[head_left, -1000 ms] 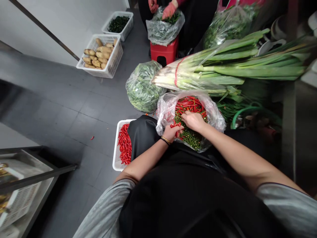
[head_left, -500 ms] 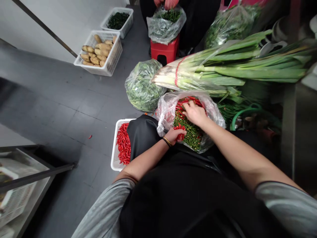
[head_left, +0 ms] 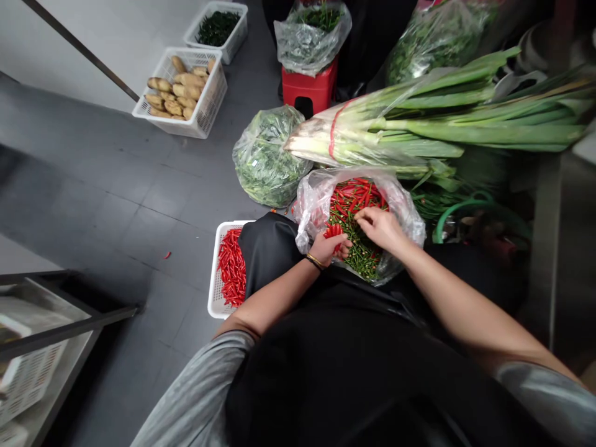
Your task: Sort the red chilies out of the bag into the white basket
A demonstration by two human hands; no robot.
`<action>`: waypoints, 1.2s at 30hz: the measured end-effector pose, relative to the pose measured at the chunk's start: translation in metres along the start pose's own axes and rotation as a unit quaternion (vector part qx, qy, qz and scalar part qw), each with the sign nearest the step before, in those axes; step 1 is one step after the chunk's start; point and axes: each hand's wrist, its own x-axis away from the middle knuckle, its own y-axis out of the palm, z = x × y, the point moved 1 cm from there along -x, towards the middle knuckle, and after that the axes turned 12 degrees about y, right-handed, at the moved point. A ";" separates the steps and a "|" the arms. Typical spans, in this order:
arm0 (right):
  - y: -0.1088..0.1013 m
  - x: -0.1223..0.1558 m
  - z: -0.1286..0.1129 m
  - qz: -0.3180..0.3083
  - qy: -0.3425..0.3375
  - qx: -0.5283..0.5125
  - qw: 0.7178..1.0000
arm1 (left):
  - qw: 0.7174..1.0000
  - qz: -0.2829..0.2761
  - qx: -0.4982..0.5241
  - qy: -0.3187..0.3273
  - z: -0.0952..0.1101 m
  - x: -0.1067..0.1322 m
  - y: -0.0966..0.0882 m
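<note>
On my lap lies an opened clear plastic bag (head_left: 408, 208). Red chilies (head_left: 356, 191) fill its far part, and green stems (head_left: 365, 261) are heaped nearer to me. At the bag's left side my left hand (head_left: 326, 249) is closed around a small bunch of red chilies (head_left: 333, 232). My right hand (head_left: 384, 228) is over the stems to the right, thumb and fingertips pinched together; whatever is between them is too small to make out. Beside my left knee a white basket (head_left: 213, 288) holds many stemless red chilies (head_left: 231, 267), partly hidden by my dark clothing.
Bagged leafy greens (head_left: 270, 155) and a big bundle of leeks (head_left: 354, 133) lie beyond the bag. A red stool (head_left: 307, 87) carries another bag of greens. Potato-like roots fill a white crate (head_left: 195, 127). A green basket (head_left: 440, 230) is at right, a metal rack (head_left: 93, 323) at left.
My right hand has drawn back from the red chilies toward me and slightly right, its fingers now pinched. My left hand stays by the bag with its chilies. The other person's hands have left view.
</note>
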 end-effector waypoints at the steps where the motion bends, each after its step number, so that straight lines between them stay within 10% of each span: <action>1: -0.002 -0.003 -0.003 0.038 -0.016 0.053 0.998 | 1.000 -0.009 -0.004 0.000 0.001 0.001 -0.001; 8: -0.008 -0.044 -0.030 -0.076 -0.168 0.280 0.942 | 0.998 0.022 0.008 0.051 0.002 0.001 -0.010; 15: -0.006 0.000 -0.013 0.004 -0.122 -0.136 0.983 | 0.983 0.007 0.007 0.182 -0.002 -0.004 -0.006; 20: 0.008 0.020 -0.027 0.069 -0.144 -0.120 0.980 | 0.990 -0.082 0.028 0.115 -0.002 0.002 0.003; 27: 0.002 -0.010 -0.018 -0.158 -0.007 -0.368 0.916 | 0.971 -0.219 0.047 0.078 0.024 0.017 -0.002; 31: 0.000 -0.054 -0.010 -0.087 0.042 -0.040 0.994 | 0.978 -0.202 0.030 0.050 0.021 0.018 -0.003; 36: 0.008 -0.101 -0.025 -0.090 0.058 0.279 0.954 | 0.982 -0.161 -0.031 0.091 0.015 0.009 -0.005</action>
